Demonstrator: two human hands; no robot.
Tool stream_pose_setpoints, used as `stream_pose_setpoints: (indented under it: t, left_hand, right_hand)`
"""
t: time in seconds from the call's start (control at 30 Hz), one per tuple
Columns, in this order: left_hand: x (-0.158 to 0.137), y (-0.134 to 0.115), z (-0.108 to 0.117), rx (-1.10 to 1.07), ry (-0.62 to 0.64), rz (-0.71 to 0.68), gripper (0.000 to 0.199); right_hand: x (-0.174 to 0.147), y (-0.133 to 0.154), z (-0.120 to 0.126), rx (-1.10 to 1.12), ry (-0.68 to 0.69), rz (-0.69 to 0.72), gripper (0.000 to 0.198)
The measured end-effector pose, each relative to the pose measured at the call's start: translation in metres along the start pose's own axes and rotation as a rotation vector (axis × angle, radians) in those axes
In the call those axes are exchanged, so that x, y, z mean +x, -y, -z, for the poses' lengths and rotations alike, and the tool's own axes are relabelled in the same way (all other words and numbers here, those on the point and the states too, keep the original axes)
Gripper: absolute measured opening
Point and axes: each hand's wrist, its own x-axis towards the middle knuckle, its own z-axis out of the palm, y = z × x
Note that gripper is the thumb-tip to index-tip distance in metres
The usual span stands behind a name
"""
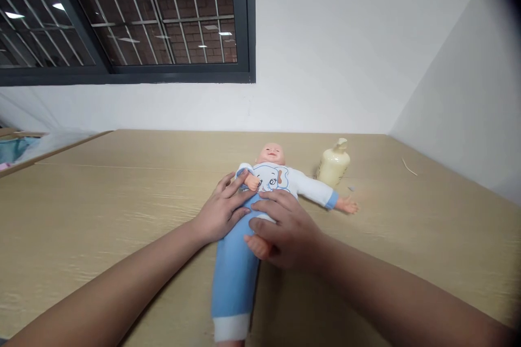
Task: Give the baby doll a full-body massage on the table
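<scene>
A baby doll [236, 271] lies on its back, head away from me, in a white top with a cartoon elephant print and blue trousers. My left hand [222, 209] rests on the doll's waist and side, fingers stretched and apart, fingertips by its small bent hand [252, 181]. My right hand [288, 225] curls round the doll's raised, folded leg, and the bare foot [258, 246] pokes out below my thumb. Its fingertips touch the front of the trousers near the waist. Most of that leg is hidden by my right hand. The doll's other leg points toward me.
A cream pump bottle [334, 165] stands beside the doll's outstretched arm [319, 191]. A thin pale strip [409, 167] lies on the wooden tabletop [122, 195] at right. Clear plastic and teal cloth [18, 149] show past the left edge. White wall and a barred window [171, 16] rise behind.
</scene>
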Motion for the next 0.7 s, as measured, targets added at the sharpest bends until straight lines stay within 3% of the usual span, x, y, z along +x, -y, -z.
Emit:
stream_pose_setpoints:
  t: [0.13,0.23,0.33,0.47,0.6,0.7]
  left_hand:
    - [-0.001,-0.003,0.001,-0.028,-0.025,0.043,0.046]
    - [-0.005,0.0,-0.001,-0.084,-0.051,0.174,0.051]
    - [-0.008,0.009,-0.005,-0.18,-0.021,0.386,0.079]
    - [-0.011,0.024,-0.013,-0.306,0.0,0.603,0.114]
    - [-0.01,0.029,-0.015,-0.341,-0.027,0.627,0.115]
    - [-0.009,0.025,-0.013,-0.311,-0.025,0.62,0.111]
  right_hand:
    - [-0.001,0.005,0.005,0.029,0.021,0.015,0.016]
    - [-0.003,0.023,0.015,0.037,0.032,0.079,0.019]
    - [-0.006,0.045,0.018,0.076,0.087,0.181,0.013]
    - [-0.017,0.063,0.002,0.144,0.206,0.289,0.012]
    - [-0.03,0.063,-0.017,0.166,0.273,0.341,0.01]
    - [-0.028,0.061,-0.013,0.182,0.279,0.362,0.01]
